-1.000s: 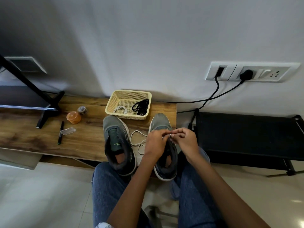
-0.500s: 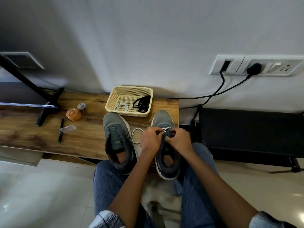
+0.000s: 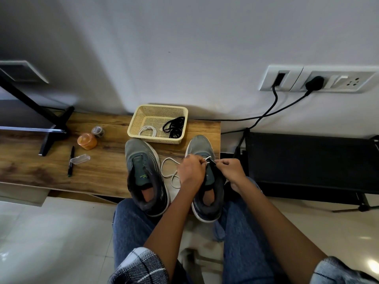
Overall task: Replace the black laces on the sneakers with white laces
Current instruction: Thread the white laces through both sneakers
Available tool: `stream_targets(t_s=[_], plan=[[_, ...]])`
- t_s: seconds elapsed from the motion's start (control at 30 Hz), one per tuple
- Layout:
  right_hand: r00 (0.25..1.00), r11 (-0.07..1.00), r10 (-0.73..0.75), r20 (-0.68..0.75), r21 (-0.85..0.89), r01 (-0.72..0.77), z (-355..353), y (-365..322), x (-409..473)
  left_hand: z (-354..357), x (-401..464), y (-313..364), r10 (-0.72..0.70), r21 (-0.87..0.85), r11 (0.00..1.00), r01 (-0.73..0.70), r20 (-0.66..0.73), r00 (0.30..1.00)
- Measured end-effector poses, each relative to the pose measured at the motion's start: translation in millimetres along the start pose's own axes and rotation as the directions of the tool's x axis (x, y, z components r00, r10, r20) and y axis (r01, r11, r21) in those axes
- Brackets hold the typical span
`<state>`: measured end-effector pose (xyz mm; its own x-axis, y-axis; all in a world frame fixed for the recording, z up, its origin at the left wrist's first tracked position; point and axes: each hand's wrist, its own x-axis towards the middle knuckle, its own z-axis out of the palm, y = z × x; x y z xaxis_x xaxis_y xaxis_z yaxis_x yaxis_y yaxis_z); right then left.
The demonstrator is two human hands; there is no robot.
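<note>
My two hands thread a white lace into the right sneaker on a wooden shelf.

My left hand [image 3: 191,171] and right hand [image 3: 230,170] each pinch the white lace [image 3: 171,171] over the upper eyelets of the right sneaker [image 3: 205,181]; its slack loops lie on the shelf [image 3: 102,175] between the two shoes. The left sneaker [image 3: 145,175] stands just beside, unlaced, both heels overhanging the shelf's near edge above my knees. The right sneaker sits close to the shelf's right end. Behind the toes, a basket [image 3: 158,123] against the wall holds black laces [image 3: 174,127] and another white lace [image 3: 146,131]. Open wood stretches left toward a pen [image 3: 71,163], cap [image 3: 80,159], and orange jar [image 3: 87,141].
</note>
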<state>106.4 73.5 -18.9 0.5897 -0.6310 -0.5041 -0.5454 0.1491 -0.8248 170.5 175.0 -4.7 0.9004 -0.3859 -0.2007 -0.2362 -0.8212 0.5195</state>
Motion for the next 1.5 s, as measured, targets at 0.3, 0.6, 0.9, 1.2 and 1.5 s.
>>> stream_targets(t_s=[0.3, 0.6, 0.9, 1.2, 1.5], plan=[[0.999, 0.998, 0.032, 0.037, 0.051, -0.034, 1.4, 3.3, 6.5, 6.2, 1.4, 2.8, 0.070, 0.046, 0.997, -0.070, -0.012, 0.997], [0.996, 0.994, -0.070, 0.050, -0.086, 0.075, 0.9, 0.3, -2.0, 9.2, 2.5, 5.7, 0.073, 0.147, 0.987, -0.067, -0.034, 0.997], [0.946, 0.873, -0.295, 0.133, -0.364, 0.323, 3.3, 5.4, -4.4, 12.8, 10.0, 3.6, 0.135, 0.180, 0.975, -0.131, -0.005, 0.991], [0.924, 0.781, -0.307, 0.228, -0.494, 0.382, 3.1, 0.1, 0.1, 13.4, 14.4, -5.4, 0.199, 0.197, 0.960, -0.201, 0.030, 0.980], [0.952, 0.865, -0.235, 0.197, -0.405, 0.297, -3.2, -3.2, -1.9, 19.2, 12.6, -7.2, 0.167, 0.172, 0.971, -0.164, -0.007, 0.986]])
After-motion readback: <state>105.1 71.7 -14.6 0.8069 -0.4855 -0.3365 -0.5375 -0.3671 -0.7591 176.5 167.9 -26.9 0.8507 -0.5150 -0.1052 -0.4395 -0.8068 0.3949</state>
